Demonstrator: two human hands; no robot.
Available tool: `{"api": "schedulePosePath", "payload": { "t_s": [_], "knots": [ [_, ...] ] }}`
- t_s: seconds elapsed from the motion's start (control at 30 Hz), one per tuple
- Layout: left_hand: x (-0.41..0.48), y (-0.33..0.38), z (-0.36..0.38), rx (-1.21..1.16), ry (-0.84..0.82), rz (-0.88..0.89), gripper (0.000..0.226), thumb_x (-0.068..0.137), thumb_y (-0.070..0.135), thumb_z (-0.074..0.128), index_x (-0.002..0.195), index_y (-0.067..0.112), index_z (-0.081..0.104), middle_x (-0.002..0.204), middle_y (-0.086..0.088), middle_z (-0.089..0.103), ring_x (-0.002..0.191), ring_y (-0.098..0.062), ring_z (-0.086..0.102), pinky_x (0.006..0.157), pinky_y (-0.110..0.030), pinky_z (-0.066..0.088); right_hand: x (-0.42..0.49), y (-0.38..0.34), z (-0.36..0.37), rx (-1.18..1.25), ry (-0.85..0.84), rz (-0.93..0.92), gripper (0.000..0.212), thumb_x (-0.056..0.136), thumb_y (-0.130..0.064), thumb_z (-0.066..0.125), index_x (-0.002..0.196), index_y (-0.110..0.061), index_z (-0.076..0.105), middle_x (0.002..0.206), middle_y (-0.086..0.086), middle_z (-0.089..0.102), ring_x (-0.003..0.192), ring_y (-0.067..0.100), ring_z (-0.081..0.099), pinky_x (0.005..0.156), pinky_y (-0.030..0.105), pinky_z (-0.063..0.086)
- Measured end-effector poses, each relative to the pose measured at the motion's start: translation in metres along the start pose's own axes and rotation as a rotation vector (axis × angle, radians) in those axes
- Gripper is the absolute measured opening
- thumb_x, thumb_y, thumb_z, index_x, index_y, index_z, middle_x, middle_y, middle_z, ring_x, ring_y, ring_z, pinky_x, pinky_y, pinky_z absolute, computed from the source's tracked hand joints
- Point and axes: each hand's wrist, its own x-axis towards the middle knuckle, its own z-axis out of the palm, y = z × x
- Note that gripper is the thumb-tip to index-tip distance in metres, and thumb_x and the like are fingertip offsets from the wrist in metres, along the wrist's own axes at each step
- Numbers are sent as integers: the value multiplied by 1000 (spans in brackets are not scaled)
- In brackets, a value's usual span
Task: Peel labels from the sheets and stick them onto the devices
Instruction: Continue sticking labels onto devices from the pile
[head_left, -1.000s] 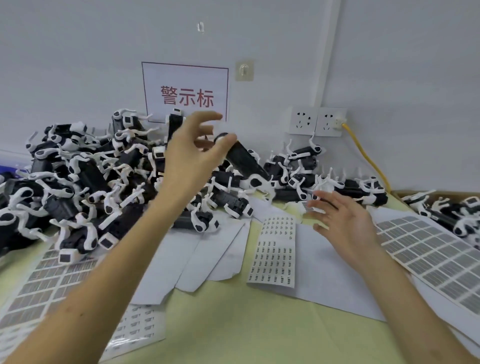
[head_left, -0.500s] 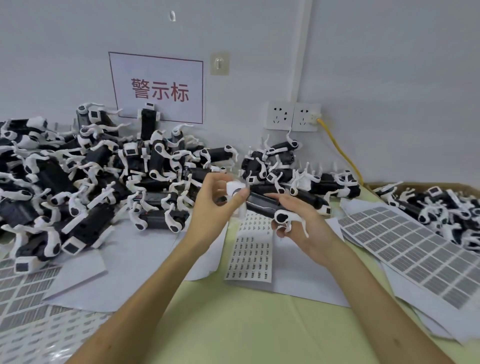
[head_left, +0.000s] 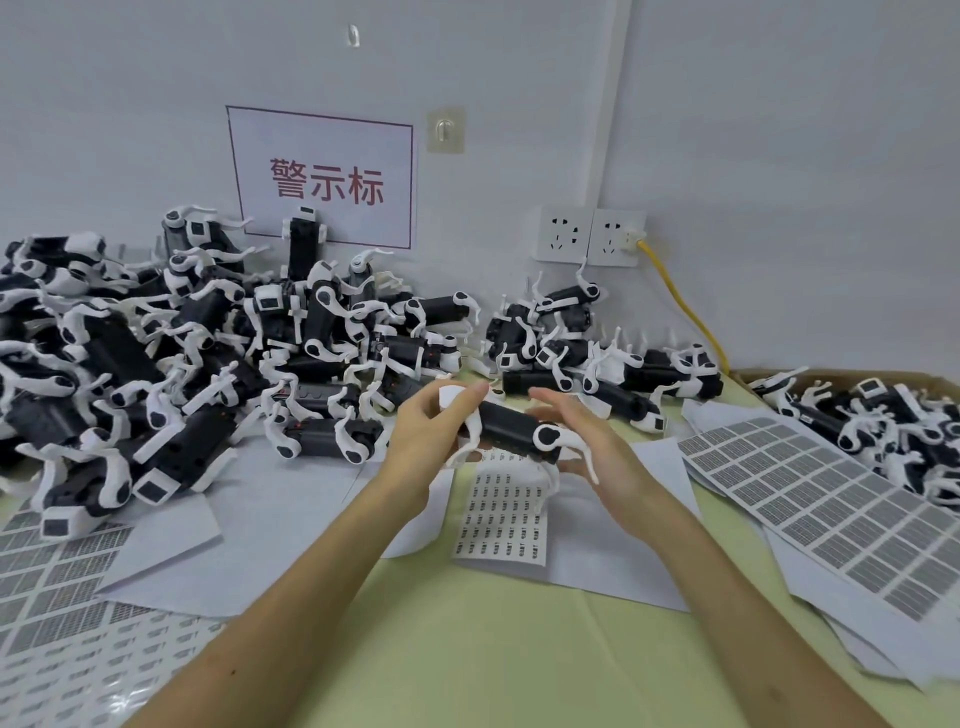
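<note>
Left grip (head_left: 427, 432) pinches device (head_left: 508, 423) at its white end; right grip (head_left: 589, 449), fingers nearly straight, cradles it. Label sheet (head_left: 504, 519) lies at 6 o'clock.

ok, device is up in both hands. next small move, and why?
Probably free the right hand and drop it to the small label sheet lying just below, to peel one label. The left hand already grips the device by its white end, the right only cradles it with fairly straight fingers, and I see no peeled label in either hand.
</note>
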Motion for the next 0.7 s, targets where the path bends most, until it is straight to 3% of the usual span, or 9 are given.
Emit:
{"api": "schedulePosePath", "payload": {
  "t_s": [0.07,0.13,0.2,0.27,0.33,0.43,0.57,0.63,0.7],
  "knots": [
    [2,-2,0,-26,59,6,22,93,36,77,98,15,73,86,-11,72,76,-26,71,73,-46,65,1,1,1,-55,40,-65,40,108,-47,34,139,-40,58,132,-18,64,129,2,54,93,23,52],
    [3,-3,0,-43,129,3,30,91,38,79,101,11,71,86,-12,70,80,-30,66,91,-61,58,1,0,1,-73,35,-111,39,107,-47,35,138,-43,58,131,-27,63,126,-7,53,89,15,51],
    [3,-4,1,-72,175,-2,35,90,40,80,100,8,70,84,-12,69,80,-30,64,95,-67,54,1,1,2,-96,27,-154,42,104,-49,39,141,-40,56,136,-28,60,130,-6,50,104,22,45],
    [2,-4,1,-80,193,-2,36,89,41,81,99,9,70,83,-11,70,80,-31,67,94,-67,55,2,3,4,-153,40,-218,47,100,-49,44,143,-35,56,139,-24,59,132,-4,50,113,32,42],
    [0,-4,2,-77,199,-3,36,89,42,81,100,10,71,87,-15,71,84,-35,71,94,-66,56,1,4,4,-210,65,-276,45,98,-47,50,140,-32,60,136,-23,62,130,-5,53,111,33,44],
    [-2,-5,6,-101,194,-16,36,90,41,80,104,9,71,101,-25,73,99,-45,73,90,-61,60,1,4,1,-235,92,-316,42,91,-46,66,131,-35,66,127,-24,67,120,-5,60,99,20,50],
    [-1,-6,7,-123,183,-10,36,92,38,78,106,6,71,107,-29,71,95,-41,75,76,-45,66,1,8,0,-391,188,-372,40,83,-47,77,122,-47,68,115,-45,62,115,-20,53,91,-4,32],
    [-2,-7,8,-131,184,-18,37,90,40,79,106,7,71,106,-30,71,97,-44,73,82,-50,65,1,9,0,-402,250,-389,45,77,-57,75,122,-53,67,109,-50,61,114,-22,52,91,-3,33],
    [-6,-6,10,-130,188,-30,39,88,43,80,105,9,71,98,-28,71,93,-46,72,92,-59,60,1,12,1,-406,314,-415,51,75,-63,73,125,-54,65,105,-46,63,113,-9,60,90,4,43]
  ]
}}
